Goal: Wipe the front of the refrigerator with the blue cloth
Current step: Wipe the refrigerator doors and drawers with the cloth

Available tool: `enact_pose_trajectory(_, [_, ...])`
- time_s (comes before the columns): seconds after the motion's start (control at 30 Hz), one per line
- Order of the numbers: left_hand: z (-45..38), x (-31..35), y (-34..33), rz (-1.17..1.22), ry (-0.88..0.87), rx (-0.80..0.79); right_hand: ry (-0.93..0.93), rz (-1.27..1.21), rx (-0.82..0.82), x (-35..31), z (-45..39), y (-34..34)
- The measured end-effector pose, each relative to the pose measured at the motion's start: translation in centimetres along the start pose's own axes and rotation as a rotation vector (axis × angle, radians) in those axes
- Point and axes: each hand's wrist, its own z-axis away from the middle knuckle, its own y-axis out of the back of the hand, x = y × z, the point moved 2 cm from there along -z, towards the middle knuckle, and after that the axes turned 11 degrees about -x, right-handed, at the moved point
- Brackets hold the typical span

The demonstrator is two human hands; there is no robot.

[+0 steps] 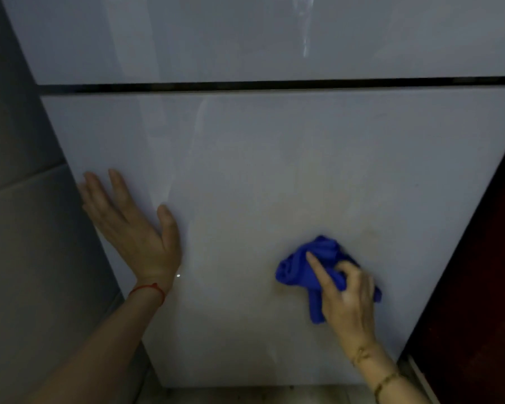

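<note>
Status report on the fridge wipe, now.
Left hand open, flat against lower white glossy refrigerator door. Right hand grips bunched blue cloth, pressed on same door. Nothing in the way.

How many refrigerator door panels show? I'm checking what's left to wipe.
2: the upper panel above the dark gap, the lower panel below it. Others may lie out of frame.

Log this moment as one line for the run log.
left hand: flat on grey refrigerator lower door | right hand: grips bunched blue cloth against door | step: wiping
</note>
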Motion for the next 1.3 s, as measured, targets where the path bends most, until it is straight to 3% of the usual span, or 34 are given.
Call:
enact_pose_trajectory(0.2, [0.0, 0.1, 0.0, -0.008, 0.004, 0.011, -0.379, -0.303, 0.400, 3.2, -11.4, 5.5])
enact_pose_trajectory(0.27, [-0.1, 0.2, 0.0, -0.011, 0.009, 0.006, -0.276, -0.309, 0.329, 0.5, -11.6, 4.6])
enact_pose_trajectory(0.4, [0.0, 0.0, 0.2, -0.012, 0.005, -0.019, 0.362, 0.062, 0.022, -5.8, -1.0, -1.7])
enact_pose_trajectory(0.43, [0.0, -0.1, 0.2, -0.010, 0.002, -0.023, 0.450, 0.097, -0.030, -5.6, 1.2, -2.7])
enact_pose_trajectory(0.53, [-0.1, 0.0, 0.1, -0.004, 0.006, -0.022, 0.443, 0.093, -0.035, -3.2, 1.6, -1.9])
enact_pose_trajectory(0.73, [-0.1, 0.2, 0.1, -0.015, 0.035, -0.013, -0.057, -0.192, 0.264, -3.0, -8.7, 2.4])
enact_pose_trajectory(0.8, [-0.1, 0.2, 0.1, -0.005, 0.031, -0.018, 0.032, -0.133, 0.241, -5.4, -7.8, 1.4])
enact_pose_trajectory(0.93, [-0.1, 0.1, 0.2, 0.003, 0.033, -0.028, 0.531, 0.040, -0.025, -8.3, 0.3, -2.8])
enact_pose_trajectory(1.0, [-0.2, 0.1, 0.2, 0.002, 0.029, -0.030, 0.563, 0.047, -0.078, -7.1, 0.9, -2.8])
enact_pose_trajectory(1.07, [-0.2, 0.1, 0.2, 0.002, 0.031, -0.025, 0.441, 0.012, -0.002, -5.2, -1.5, -1.0])
enact_pose_trajectory(1.23, [-0.2, 0.2, 0.2, -0.014, 0.024, -0.018, -0.151, -0.302, 0.325, -2.8, -12.8, 5.3])
enact_pose_trajectory(1.3, [-0.1, 0.1, 0.2, -0.009, 0.021, -0.026, -0.190, -0.271, 0.346, -4.7, -14.0, 5.4])
